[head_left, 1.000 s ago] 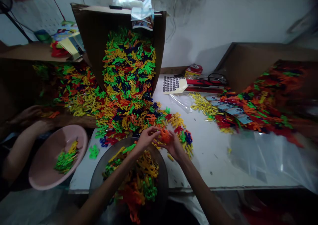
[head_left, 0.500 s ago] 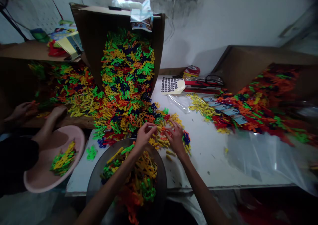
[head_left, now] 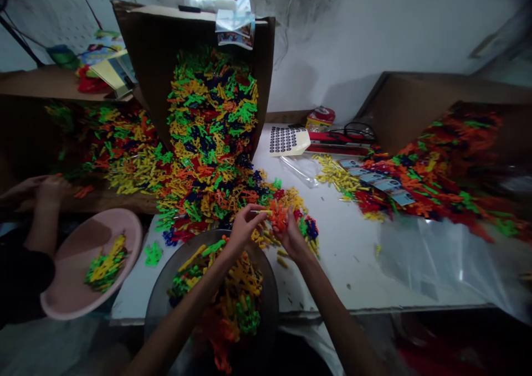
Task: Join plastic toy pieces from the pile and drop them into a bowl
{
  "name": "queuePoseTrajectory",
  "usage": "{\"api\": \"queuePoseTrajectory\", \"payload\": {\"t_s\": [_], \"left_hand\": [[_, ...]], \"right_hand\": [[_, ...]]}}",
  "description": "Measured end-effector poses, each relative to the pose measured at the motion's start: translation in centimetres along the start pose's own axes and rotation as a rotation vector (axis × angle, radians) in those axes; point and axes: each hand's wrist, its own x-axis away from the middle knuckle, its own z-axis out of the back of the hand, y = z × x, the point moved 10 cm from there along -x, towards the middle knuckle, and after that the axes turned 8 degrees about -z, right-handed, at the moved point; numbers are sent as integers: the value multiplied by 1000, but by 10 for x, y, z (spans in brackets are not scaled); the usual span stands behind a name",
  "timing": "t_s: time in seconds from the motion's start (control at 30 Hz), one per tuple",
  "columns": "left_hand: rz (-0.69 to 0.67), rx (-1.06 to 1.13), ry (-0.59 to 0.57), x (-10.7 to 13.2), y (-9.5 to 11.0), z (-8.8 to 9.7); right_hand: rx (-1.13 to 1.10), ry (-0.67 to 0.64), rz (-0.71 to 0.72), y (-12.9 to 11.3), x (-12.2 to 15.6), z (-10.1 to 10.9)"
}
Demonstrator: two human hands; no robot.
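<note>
Orange plastic piece cluster (head_left: 278,215) sits in our right hand (head_left: 292,237), fingers curled around it, holding it. Our left hand (head_left: 245,226) pinches a thin yellow plastic stick (head_left: 261,212) just beside it, fingertips closed. Knobbly multicoloured pieces fill the dark round basin (head_left: 270,301) directly below. Smooth white tabletop (head_left: 344,265) gives open room right; a co-worker's pink basin (head_left: 124,223) sits left.

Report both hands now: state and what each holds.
Left hand: closed, fingers pinching a thin yellow plastic piece.
Right hand: closed, holding a clump of orange plastic pieces.
</note>
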Motion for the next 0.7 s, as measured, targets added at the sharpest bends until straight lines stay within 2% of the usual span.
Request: {"api": "queuePoseTrajectory", "payload": {"t_s": [0.13,0.23,0.3,0.37,0.43,0.53,0.7], "left_hand": [[6,-22,31,3,-2,6],[17,-45,53,4,-5,12],[13,-50,52,4,-6,13],[5,-43,55,4,-8,14],[0,-25,55,3,-9,13],[11,7,45,3,-9,9],[9,10,36,1,-3,5]], "right_hand": [[-2,-110,-99,10,7,-13],[133,-84,-94,9,8,-5],[326,13,48,-6,9,7],[557,148,261,-28,16,17],[670,193,348,-35,19,21],[638,142,274,-28,12,22],[488,196,197,-27,5,33]]}}
